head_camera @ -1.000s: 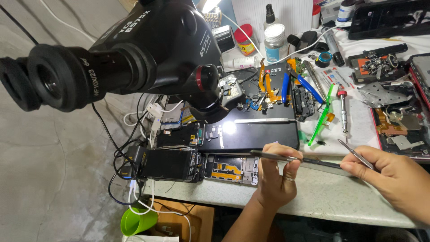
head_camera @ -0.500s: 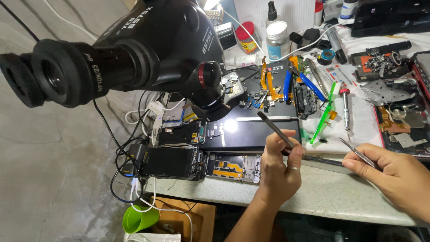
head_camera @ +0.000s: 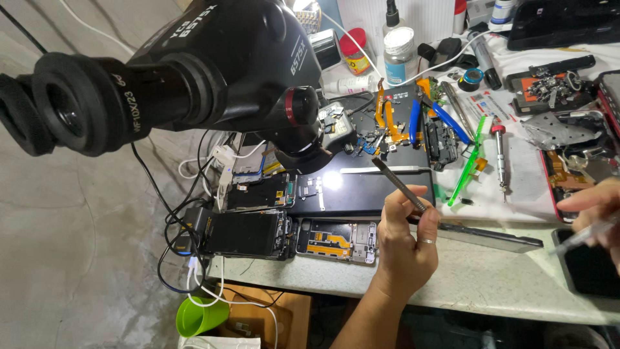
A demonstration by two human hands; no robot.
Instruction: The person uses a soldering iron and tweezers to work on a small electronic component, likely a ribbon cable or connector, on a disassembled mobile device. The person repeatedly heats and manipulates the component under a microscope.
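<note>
Left hand (head_camera: 403, 242) pinches the metal tweezers (head_camera: 399, 185) tight, tips angled up past its fingers over the dark work mat (head_camera: 361, 194), a phone (head_camera: 481, 236) just beneath, while right hand (head_camera: 597, 216) grips a blurred thin tool (head_camera: 581, 235).

Two hands (head_camera: 403, 242) are seen, one microscope (head_camera: 213, 71), three opened phones (head_camera: 336, 236) at the bench edge, one green cup (head_camera: 201, 315), and one red-handled screwdriver (head_camera: 500, 155).

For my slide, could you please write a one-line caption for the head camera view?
At a cluttered repair bench, the left hand holds a metal spudger beside a black microscope and opened phones.
</note>
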